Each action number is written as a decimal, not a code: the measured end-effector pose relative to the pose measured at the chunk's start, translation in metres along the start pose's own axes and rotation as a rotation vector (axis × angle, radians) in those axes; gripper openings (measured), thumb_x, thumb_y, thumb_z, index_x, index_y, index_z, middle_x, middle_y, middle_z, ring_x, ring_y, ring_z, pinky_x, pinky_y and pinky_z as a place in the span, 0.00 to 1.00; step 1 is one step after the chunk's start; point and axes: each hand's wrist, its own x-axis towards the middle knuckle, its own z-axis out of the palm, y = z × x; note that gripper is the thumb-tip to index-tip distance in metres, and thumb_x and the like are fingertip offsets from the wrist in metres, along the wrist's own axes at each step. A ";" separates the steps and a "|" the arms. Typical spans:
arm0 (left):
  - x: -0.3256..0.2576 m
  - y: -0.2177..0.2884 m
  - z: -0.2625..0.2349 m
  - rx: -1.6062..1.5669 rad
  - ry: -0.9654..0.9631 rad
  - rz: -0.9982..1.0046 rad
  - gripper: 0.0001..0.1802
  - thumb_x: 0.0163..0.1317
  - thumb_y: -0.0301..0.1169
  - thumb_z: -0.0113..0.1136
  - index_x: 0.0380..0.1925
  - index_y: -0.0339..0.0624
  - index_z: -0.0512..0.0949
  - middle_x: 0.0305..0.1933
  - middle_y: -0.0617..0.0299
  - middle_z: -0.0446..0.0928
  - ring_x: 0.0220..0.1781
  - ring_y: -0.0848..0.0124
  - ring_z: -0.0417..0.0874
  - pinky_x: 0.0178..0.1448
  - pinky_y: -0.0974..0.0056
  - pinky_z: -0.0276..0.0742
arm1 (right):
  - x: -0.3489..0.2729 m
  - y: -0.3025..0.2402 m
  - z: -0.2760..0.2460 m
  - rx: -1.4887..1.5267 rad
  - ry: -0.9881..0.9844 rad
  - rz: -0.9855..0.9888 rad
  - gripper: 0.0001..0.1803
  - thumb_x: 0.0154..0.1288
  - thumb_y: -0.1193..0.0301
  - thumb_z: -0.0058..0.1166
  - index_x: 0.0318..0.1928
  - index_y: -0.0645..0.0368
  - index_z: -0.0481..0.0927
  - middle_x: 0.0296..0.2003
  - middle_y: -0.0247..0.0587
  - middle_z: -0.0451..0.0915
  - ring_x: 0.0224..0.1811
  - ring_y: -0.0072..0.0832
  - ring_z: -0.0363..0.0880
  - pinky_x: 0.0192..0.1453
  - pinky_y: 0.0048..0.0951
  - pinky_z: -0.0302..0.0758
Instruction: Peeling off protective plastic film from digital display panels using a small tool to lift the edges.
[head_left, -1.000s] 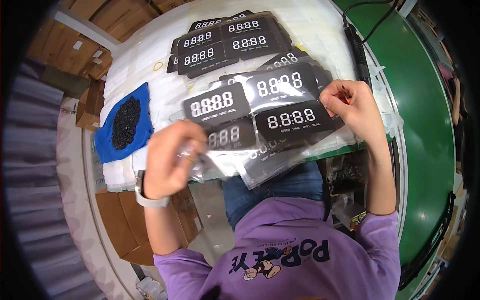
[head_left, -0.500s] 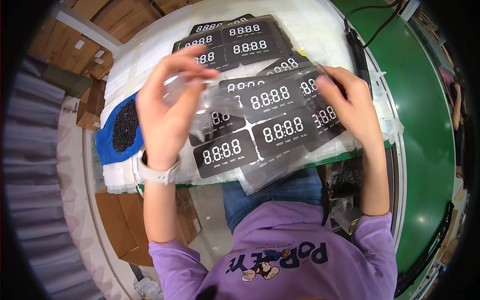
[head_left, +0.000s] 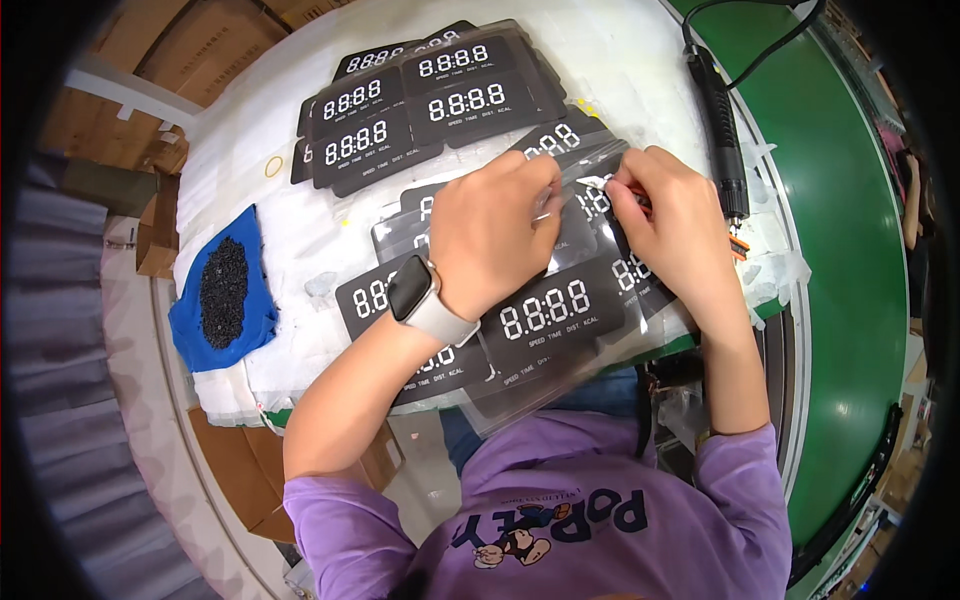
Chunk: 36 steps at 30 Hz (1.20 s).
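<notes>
Black display panels (head_left: 545,310) with white digits lie overlapped at the table's near edge, in front of me. Clear plastic film (head_left: 482,412) covers several of them and hangs over the edge toward my lap. My left hand (head_left: 495,225), with a watch on its wrist, is closed above the panels, its fingertips pinching the film. At the film's far right corner, my right hand (head_left: 668,215) is closed too, thumb and fingers pressed on the film's edge. The two hands are close together. My left hand hides part of the panels beneath it.
More black panels (head_left: 400,105) are stacked at the far side of the white-covered table. A blue cloth (head_left: 258,300) bearing a pile of small black parts (head_left: 224,290) lies on the left. At the right is a corded black electric screwdriver (head_left: 716,135), beside a green surface (head_left: 860,200).
My left hand has come right and down, from open in the air to pinching the film near my right hand. My right hand stays at the film's right corner.
</notes>
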 end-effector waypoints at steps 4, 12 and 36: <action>0.002 0.000 -0.004 -0.059 -0.048 -0.008 0.07 0.55 0.27 0.69 0.33 0.43 0.82 0.30 0.58 0.81 0.28 0.57 0.82 0.33 0.59 0.76 | -0.003 -0.005 -0.001 -0.007 -0.014 -0.008 0.05 0.63 0.75 0.61 0.33 0.61 0.78 0.30 0.46 0.75 0.27 0.52 0.79 0.31 0.48 0.75; 0.000 0.000 -0.003 -0.062 -0.024 -0.009 0.06 0.54 0.27 0.70 0.32 0.43 0.84 0.30 0.59 0.82 0.30 0.59 0.84 0.35 0.61 0.77 | -0.002 -0.005 -0.003 0.039 -0.054 -0.061 0.05 0.62 0.76 0.60 0.32 0.62 0.76 0.31 0.45 0.75 0.27 0.52 0.78 0.30 0.48 0.75; -0.001 -0.008 -0.049 -0.047 -0.302 0.296 0.09 0.57 0.18 0.58 0.36 0.42 0.73 0.34 0.57 0.78 0.36 0.50 0.83 0.38 0.53 0.77 | -0.008 -0.006 0.000 -0.150 -0.097 -0.241 0.17 0.58 0.76 0.62 0.49 0.54 0.87 0.36 0.35 0.78 0.29 0.41 0.83 0.31 0.42 0.78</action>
